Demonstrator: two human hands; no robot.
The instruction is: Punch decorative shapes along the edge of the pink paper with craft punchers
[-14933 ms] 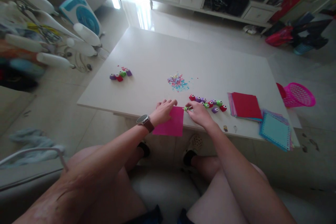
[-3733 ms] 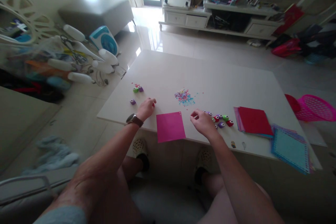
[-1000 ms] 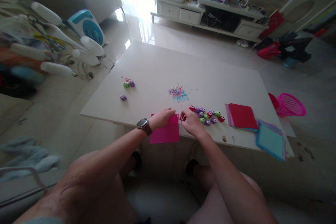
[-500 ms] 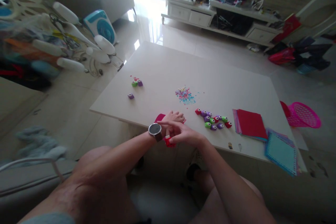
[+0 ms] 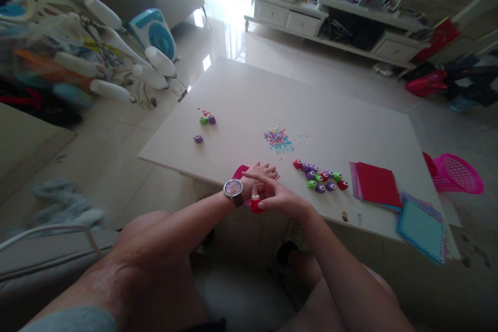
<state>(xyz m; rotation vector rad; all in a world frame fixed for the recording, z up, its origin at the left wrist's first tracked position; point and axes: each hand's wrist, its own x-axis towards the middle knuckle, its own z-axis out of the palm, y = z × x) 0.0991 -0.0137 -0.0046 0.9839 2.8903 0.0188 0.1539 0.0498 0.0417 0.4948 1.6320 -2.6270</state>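
Observation:
My left hand (image 5: pixel 263 169), a round watch (image 5: pixel 233 187) on its wrist, lies at the table's near edge with its fingers stretched out. Under it a magenta paper (image 5: pixel 240 171) shows in part, with punched holes along its right side. In my right hand (image 5: pixel 278 198) is a small red paper punch (image 5: pixel 256 204), held beneath the bent fingers, while the index finger points out over the left wrist. The watch face is lit. To the right on the table stand several red, purple and green craft punches (image 5: pixel 319 178).
Small coloured paper cut-outs (image 5: pixel 279 139) lie heaped mid-table (image 5: pixel 249 88). A purple punch (image 5: pixel 198 139) and two others are at the left. Red paper sheets (image 5: pixel 376 185) and blue punched sheets (image 5: pixel 422 228) lie at the right, near a pink basket (image 5: pixel 459 174).
The watch face has turned from dark to lit. My right index finger has shifted off the watch toward the left hand. The view has moved slightly.

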